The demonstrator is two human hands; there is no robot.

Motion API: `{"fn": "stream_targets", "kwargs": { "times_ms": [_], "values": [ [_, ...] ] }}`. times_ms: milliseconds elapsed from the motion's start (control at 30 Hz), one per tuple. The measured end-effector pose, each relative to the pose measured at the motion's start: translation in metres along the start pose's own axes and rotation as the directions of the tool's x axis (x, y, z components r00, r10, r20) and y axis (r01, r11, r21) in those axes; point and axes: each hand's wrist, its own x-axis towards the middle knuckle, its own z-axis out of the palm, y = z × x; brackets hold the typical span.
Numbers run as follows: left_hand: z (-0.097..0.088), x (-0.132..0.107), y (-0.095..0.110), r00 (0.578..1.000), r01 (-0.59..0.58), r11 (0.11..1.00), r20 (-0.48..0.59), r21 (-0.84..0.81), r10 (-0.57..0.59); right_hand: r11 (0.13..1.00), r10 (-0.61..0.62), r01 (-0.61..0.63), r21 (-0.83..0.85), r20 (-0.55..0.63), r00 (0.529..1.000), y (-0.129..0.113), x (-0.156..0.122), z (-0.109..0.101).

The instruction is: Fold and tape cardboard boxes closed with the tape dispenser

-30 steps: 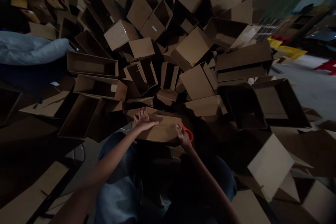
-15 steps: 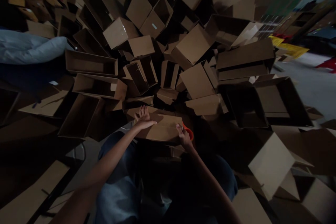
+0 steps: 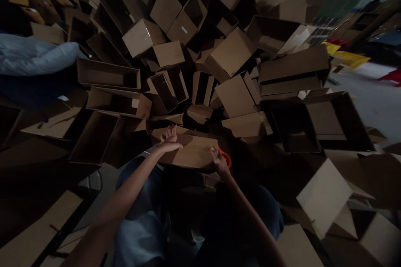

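Heaps of brown cardboard cartons (image 3: 232,56) are strewn over a dim concrete floor (image 3: 369,100), with a pale blue padded bag (image 3: 34,55) at the left. A small white label (image 3: 184,29) is stuck on one carton but is too small to be read. A long cardboard carton (image 3: 188,153) is held low over the person's jeans (image 3: 138,217). Its top face is pressed by the left hand (image 3: 169,142), whose fingers (image 3: 169,133) are spread open. Its right end is touched by the fingertips (image 3: 215,153) of the right hand (image 3: 220,163); whether it is gripped cannot be told. An orange object (image 3: 226,158) is partly hidden just beside that hand.
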Motion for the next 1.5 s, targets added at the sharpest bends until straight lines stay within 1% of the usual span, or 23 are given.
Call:
{"fn": "stream_targets", "kwargs": {
  "times_ms": [100, 200, 300, 400, 500, 600, 733, 933, 1200, 1400, 1500],
  "values": [
    [-0.004, 0.002, -0.004, 1.000, 0.005, 0.999, 0.027, -0.033, -0.004, 1.000, -0.019, 0.019, 0.005, 0.011, 1.000, -0.002, -0.001, -0.001],
    [-0.006, 0.002, -0.005, 0.999, 0.037, 0.998, 0.026, -0.045, -0.036, 1.000, -0.013, 0.013, 0.004, 0.014, 1.000, -0.004, -0.002, -0.002],
    [-0.003, -0.002, -0.002, 0.999, 0.047, 0.998, -0.025, -0.034, -0.048, 1.000, 0.012, -0.012, -0.004, 0.007, 1.000, -0.006, -0.003, -0.001],
    [0.002, -0.009, 0.003, 0.996, 0.035, 0.999, -0.088, 0.012, -0.034, 1.000, 0.008, -0.008, -0.004, 0.012, 1.000, -0.005, -0.003, -0.001],
    [0.004, -0.013, 0.007, 0.994, 0.032, 0.999, -0.105, 0.041, -0.027, 1.000, -0.010, 0.010, -0.010, 0.021, 1.000, -0.006, -0.003, -0.001],
    [0.005, -0.010, 0.007, 0.994, 0.035, 0.999, -0.102, 0.037, -0.031, 0.999, -0.022, 0.023, -0.029, 0.031, 0.999, -0.007, -0.004, -0.001],
    [0.006, -0.006, 0.005, 0.993, 0.049, 0.998, -0.109, 0.028, -0.046, 1.000, -0.002, 0.002, -0.025, 0.020, 1.000, -0.006, -0.003, -0.001],
    [0.003, -0.008, 0.011, 0.991, 0.089, 0.996, -0.103, 0.026, -0.086, 1.000, 0.019, -0.018, -0.017, 0.015, 1.000, -0.004, -0.002, -0.001],
    [0.002, -0.004, 0.007, 0.996, 0.062, 0.998, -0.066, 0.011, -0.061, 0.999, 0.029, -0.029, -0.032, 0.009, 1.000, -0.010, -0.006, -0.002],
    [0.001, -0.004, 0.007, 0.997, 0.050, 0.999, -0.052, 0.001, -0.050, 0.999, 0.027, -0.026, -0.027, 0.005, 1.000, -0.007, -0.004, -0.001],
    [0.003, -0.006, 0.005, 0.997, 0.050, 0.999, -0.064, 0.020, -0.048, 0.999, 0.023, -0.023, -0.027, -0.002, 1.000, -0.006, -0.004, -0.001]
  ]
}}
